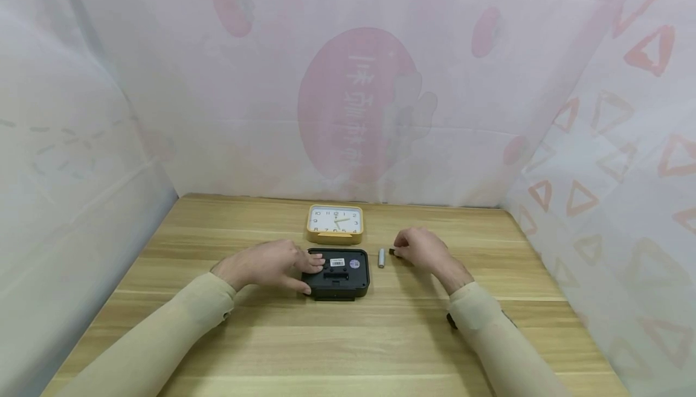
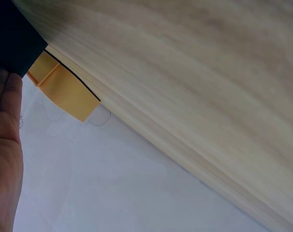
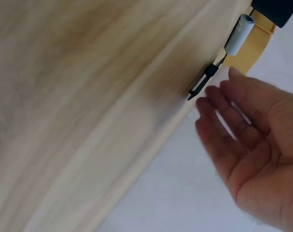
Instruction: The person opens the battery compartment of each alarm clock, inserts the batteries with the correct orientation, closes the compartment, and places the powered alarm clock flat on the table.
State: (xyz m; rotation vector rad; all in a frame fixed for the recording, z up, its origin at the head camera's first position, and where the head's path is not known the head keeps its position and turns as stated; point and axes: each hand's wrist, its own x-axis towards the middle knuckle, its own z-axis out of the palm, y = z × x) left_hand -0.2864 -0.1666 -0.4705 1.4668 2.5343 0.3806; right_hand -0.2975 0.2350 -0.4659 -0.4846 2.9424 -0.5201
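Note:
A black clock (image 1: pixel 356 277) lies with its back up, showing two stickers and an uncovered battery slot (image 1: pixel 336 275). My left hand (image 1: pixel 272 264) rests on its left side, fingers over the back and thumb at the near left corner. To the clock's right, a silver battery (image 1: pixel 381 258) is on the table. Beside that lies a small black battery cover (image 3: pixel 202 82), right at the fingertips of my right hand (image 1: pixel 426 252). Those fingers are loosely bent in the right wrist view, with the cover just beyond them.
Behind the black clock is a yellow clock (image 1: pixel 334 222), its white dial facing up. The wooden table (image 1: pixel 261 342) ends at a printed white cloth (image 1: pixel 244 119) at the back, with more cloth at both sides.

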